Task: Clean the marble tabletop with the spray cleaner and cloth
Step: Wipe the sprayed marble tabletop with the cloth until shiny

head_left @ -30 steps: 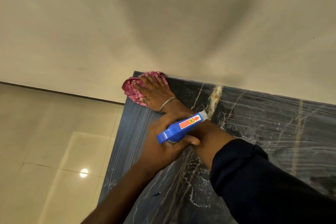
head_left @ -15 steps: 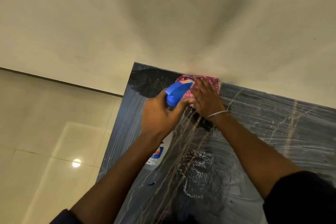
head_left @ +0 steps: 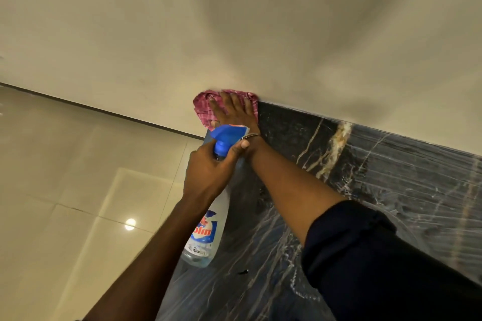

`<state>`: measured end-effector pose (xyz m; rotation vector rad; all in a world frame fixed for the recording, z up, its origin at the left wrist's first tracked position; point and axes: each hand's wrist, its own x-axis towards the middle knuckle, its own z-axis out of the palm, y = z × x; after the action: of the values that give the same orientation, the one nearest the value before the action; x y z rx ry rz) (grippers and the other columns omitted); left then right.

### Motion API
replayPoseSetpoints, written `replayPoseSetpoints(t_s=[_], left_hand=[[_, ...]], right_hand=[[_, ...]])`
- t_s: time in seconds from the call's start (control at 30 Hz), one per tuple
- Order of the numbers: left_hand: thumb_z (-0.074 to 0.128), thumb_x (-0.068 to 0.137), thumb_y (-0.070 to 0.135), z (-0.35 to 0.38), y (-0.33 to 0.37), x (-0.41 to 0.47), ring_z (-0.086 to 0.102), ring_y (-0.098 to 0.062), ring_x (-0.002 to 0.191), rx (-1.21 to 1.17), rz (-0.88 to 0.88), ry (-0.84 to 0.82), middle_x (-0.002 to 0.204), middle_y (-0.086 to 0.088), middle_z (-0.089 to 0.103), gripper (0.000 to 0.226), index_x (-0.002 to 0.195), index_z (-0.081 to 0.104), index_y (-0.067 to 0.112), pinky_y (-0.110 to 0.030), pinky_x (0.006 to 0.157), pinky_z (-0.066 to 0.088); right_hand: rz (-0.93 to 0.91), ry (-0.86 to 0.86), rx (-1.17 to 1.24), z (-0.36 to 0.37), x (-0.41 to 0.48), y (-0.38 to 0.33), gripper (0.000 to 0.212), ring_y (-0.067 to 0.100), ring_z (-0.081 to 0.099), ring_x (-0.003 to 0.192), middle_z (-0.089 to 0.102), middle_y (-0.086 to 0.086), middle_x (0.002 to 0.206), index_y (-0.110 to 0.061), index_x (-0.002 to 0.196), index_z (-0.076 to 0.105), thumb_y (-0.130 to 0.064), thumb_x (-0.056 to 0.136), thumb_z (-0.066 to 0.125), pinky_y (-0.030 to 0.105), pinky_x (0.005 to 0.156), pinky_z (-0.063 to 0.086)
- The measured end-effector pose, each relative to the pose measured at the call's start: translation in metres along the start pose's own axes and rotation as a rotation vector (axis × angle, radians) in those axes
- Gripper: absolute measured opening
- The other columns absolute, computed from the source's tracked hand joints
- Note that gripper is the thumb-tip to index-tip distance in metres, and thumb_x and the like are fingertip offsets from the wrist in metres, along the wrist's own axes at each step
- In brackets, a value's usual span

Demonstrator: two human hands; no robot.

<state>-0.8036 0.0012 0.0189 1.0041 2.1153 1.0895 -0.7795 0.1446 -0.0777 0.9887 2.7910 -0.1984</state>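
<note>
Pink checked cloth [head_left: 202, 108] sat crumpled at far left corner of streaky, veined black marble tabletop [head_left: 378, 185]; right hand [head_left: 233, 112] pressed flat on it. Left hand [head_left: 207, 172] gripped clear spray bottle [head_left: 208, 232] neck, near right wrist.

cloth [head_left: 202, 108]: middle hidden under the right hand [head_left: 234, 112].
spray bottle [head_left: 216, 216]: neck buried in the grip of the left hand [head_left: 207, 172]; label partly behind the left forearm [head_left: 159, 247], only "olin" readable.
marble tabletop [head_left: 391, 177]: cut off by the right and bottom edges; far corner hidden under the cloth.
dark speck [head_left: 244, 272]: too small to identify.
</note>
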Motion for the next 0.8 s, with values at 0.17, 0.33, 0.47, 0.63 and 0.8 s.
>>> replayPoseSetpoints(t_s=[0.17,0.33,0.47,0.63,0.8], left_hand=[[0.061,0.086,0.052,-0.001,-0.009,-0.001,0.050,-0.008,0.050,0.032,-0.064,0.001,0.057,0.006,0.054,0.037,0.079,0.060,0.015,-0.009,0.051,0.037],[0.060,0.083,0.056,0.003,-0.003,-0.001,0.051,-0.007,0.053,0.010,-0.065,-0.068,0.060,0.005,0.055,0.034,0.074,0.056,0.024,-0.013,0.055,0.038],[0.062,0.082,0.055,0.013,0.000,-0.008,0.054,-0.008,0.057,0.001,-0.055,-0.156,0.064,0.003,0.058,0.032,0.078,0.057,0.023,-0.019,0.060,0.044],[0.062,0.083,0.053,0.017,-0.001,-0.013,0.053,-0.008,0.055,-0.004,-0.061,-0.190,0.062,0.004,0.056,0.032,0.076,0.057,0.022,-0.018,0.059,0.043],[0.062,0.084,0.054,0.015,-0.007,-0.017,0.052,-0.007,0.054,0.020,-0.112,-0.192,0.061,0.004,0.056,0.036,0.077,0.058,0.019,-0.016,0.057,0.040]], right_hand=[[-0.034,-0.012,-0.016,0.001,-0.019,0.018,0.083,0.030,0.001,0.150,0.003,0.007,0.164,-0.028,0.156,0.003,-0.054,0.092,0.048,0.052,0.119,0.002],[0.127,0.060,0.110,0.007,-0.084,0.078,0.061,0.032,0.019,0.147,0.024,0.010,0.160,-0.027,0.153,0.025,-0.047,0.095,0.030,0.050,0.119,0.007],[0.325,0.077,0.119,0.017,-0.164,0.142,0.066,0.033,0.014,0.148,0.019,0.011,0.161,-0.027,0.155,0.020,-0.051,0.094,0.012,0.052,0.120,0.008],[0.547,0.084,0.096,0.015,-0.192,0.154,0.066,0.039,0.020,0.145,0.023,0.015,0.159,-0.026,0.154,0.024,-0.053,0.094,0.020,0.057,0.115,0.020],[0.481,0.012,0.038,-0.001,-0.148,0.102,0.064,0.038,0.022,0.142,0.024,0.014,0.157,-0.029,0.153,0.023,-0.055,0.096,0.033,0.058,0.110,0.021]])
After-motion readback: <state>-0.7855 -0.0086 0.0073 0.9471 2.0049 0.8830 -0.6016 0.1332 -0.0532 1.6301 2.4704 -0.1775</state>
